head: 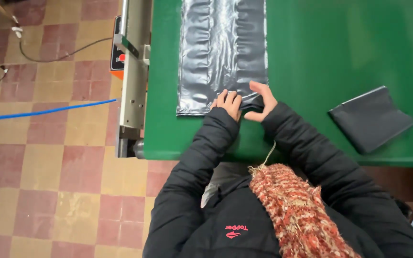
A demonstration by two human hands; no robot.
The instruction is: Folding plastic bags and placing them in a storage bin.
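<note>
- The green bench (311, 57) fills the upper right of the frame; its near edge runs across the middle, just above your dark jacket.
- The checked floor (44, 181) of red and yellowish tiles takes up the left side, top to bottom.
- Your red-and-cream knitted scarf (295, 210) hangs at the lower centre, over the jacket front.
- The grey plastic sheet (221, 48) lies flat and wrinkled on the bench at upper centre, running from the top edge down to your hands. Its near right corner is turned up between them.
- A metal rail unit (132, 76) stands against the bench's left edge, upper left of centre, with an orange-and-black box at its upper part.
- A folded dark grey bag (370, 119) rests on the bench at the right, well apart from the sheet.
- A blue hose (44, 111) crosses the floor at mid left, reaching toward the rail unit.
- Your right hand (262, 100) sits at the sheet's near right corner, fingers and thumb pinched on the folded edge.
- Your left hand (229, 102) lies just beside it, fingers curled and pressing down on the sheet's near edge; whether it grips the sheet cannot be told.
</note>
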